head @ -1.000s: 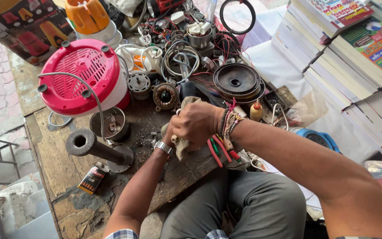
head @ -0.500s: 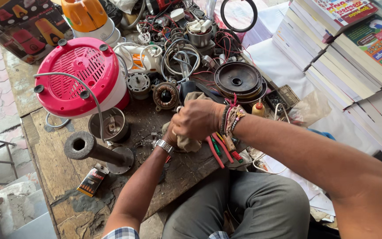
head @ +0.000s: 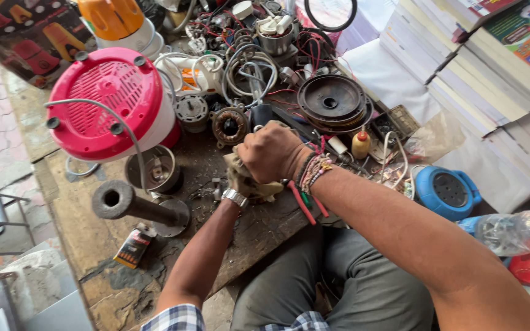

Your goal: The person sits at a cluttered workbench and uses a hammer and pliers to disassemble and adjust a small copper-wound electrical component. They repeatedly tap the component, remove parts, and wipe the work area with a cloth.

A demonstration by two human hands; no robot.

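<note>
Hands: both mine meet over the middle of the wooden bench [head: 259,230], one stacked on the other.
Right hand [head: 271,152]: curled into a fist, fingers closed tight over a dirty cream rag [head: 249,184]; thread bands ring the wrist.
Left hand [head: 235,182]: mostly hidden beneath the right one and the rag; I cannot tell whether its fingers are closed or loose. Metal wristwatch [head: 234,197] shows at the wrist.
Rag: bunched between my two hands, hanging just above the bench top, near its front edge. Whatever it wraps is covered.
Just beside, right: red-handled tools [head: 302,202] lying on the bench under my right forearm.
Behind the hands: copper-wound motor part [head: 229,125], stack of dark round discs [head: 331,101], tangle of wires.
Left of hands: open metal cup [head: 153,169], grey pipe on a round base [head: 131,205], pink and white appliance housing [head: 113,104].
Far right: blue round reel [head: 448,193], stacked books [head: 492,79].
</note>
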